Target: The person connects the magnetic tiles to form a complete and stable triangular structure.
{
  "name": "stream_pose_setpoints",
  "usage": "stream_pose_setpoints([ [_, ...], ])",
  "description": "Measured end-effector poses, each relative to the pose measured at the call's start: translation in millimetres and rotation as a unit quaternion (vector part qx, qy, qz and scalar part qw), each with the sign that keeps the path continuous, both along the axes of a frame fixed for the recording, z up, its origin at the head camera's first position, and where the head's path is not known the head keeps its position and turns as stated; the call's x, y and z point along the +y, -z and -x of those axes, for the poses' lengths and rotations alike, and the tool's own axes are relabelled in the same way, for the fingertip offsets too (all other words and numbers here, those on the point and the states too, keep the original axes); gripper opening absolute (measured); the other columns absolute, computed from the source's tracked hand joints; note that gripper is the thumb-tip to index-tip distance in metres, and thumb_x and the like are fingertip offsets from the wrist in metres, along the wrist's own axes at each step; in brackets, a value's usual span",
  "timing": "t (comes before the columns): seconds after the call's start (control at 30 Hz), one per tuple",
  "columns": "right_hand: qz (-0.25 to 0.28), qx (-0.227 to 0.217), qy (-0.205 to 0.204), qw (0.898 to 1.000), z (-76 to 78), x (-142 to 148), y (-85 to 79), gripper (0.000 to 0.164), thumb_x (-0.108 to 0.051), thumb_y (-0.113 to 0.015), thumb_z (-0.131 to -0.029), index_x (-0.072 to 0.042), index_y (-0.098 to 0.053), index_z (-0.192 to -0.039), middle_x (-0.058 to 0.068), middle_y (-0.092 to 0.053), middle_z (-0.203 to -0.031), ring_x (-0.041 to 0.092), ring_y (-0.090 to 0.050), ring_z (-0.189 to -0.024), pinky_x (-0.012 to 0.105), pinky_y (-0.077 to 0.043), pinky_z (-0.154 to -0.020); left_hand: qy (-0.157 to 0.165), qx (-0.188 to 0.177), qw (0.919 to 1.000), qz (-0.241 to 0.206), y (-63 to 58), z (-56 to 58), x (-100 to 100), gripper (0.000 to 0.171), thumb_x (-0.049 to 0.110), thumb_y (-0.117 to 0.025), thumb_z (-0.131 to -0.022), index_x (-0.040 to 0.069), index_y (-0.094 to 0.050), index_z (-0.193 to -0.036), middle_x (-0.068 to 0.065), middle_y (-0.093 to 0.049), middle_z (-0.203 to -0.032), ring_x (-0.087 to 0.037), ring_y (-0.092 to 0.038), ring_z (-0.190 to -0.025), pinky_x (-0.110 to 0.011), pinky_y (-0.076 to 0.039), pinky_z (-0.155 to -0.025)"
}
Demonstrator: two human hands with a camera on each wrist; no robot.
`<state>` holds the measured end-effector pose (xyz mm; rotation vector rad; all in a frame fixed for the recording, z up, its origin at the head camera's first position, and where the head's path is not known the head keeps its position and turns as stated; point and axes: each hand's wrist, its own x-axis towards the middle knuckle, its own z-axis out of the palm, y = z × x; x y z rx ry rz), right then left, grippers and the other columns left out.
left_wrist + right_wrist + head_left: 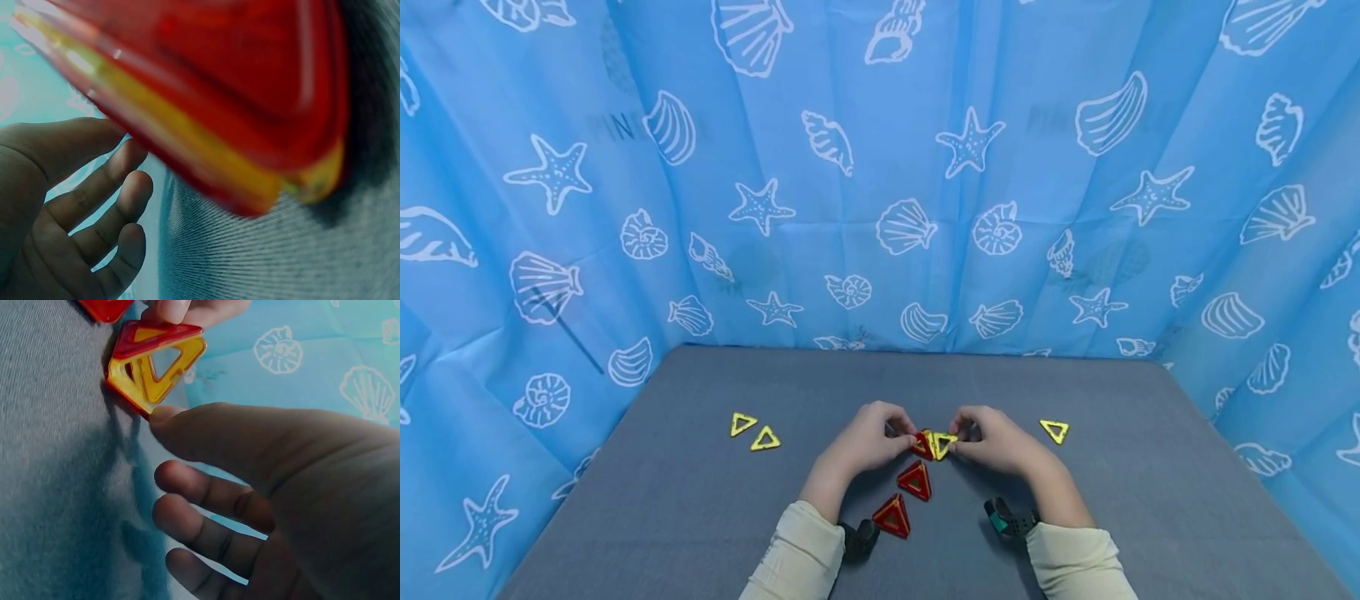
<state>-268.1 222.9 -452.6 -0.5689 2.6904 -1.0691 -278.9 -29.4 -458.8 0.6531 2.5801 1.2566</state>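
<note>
A small standing cluster of a red triangle tile (922, 445) and a yellow triangle tile (943, 442) sits mid-table between both hands. My left hand (901, 439) pinches the red tile from the left. My right hand (962, 442) pinches the yellow tile from the right. In the right wrist view the yellow triangle (153, 365) stands on edge with a red one (156, 331) leaning on it, and my right thumb (206, 431) touches its lower corner. In the left wrist view a blurred red tile (237, 75) fills the frame above my loosely curled left fingers (106, 212).
Two more red triangles (914, 480) (892, 516) lie on the grey table (700, 517) between my forearms. Yellow triangles lie at the left (742, 423) (765, 439) and one at the right (1055, 430). A blue shell-print curtain (880, 167) walls the table on three sides.
</note>
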Motion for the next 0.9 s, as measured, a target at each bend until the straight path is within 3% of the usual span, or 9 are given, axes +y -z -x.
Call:
stream_pose_setpoints([
  [0.5,0.072,-0.004,-0.033,0.997,2.5,-6.1,-1.6,0.017,-0.014,-0.072,-0.102,-0.002,-0.07,-0.114,0.01,-0.072,-0.102,0.018,-0.064,-0.08,0.028,-0.053,-0.067,0.002,-0.005,1.0,-0.001,1.4,1.4,0.0,0.006,0.018,-0.072,-0.101,0.016,-0.078,-0.099,0.006,-0.072,-0.095,-0.013,-0.065,-0.09,-0.038,-0.055,-0.084],
  [0.9,0.059,0.014,-0.02,0.998,2.9,-9.9,-0.4,0.01,-0.013,-0.072,-0.101,-0.008,-0.074,-0.109,0.004,-0.073,-0.099,0.017,-0.064,-0.079,0.028,-0.053,-0.068,0.014,-0.008,0.9999,-0.006,0.8,2.2,0.8,0.007,0.019,-0.072,-0.102,0.017,-0.078,-0.099,0.005,-0.071,-0.095,-0.014,-0.064,-0.088,-0.035,-0.054,-0.079],
])
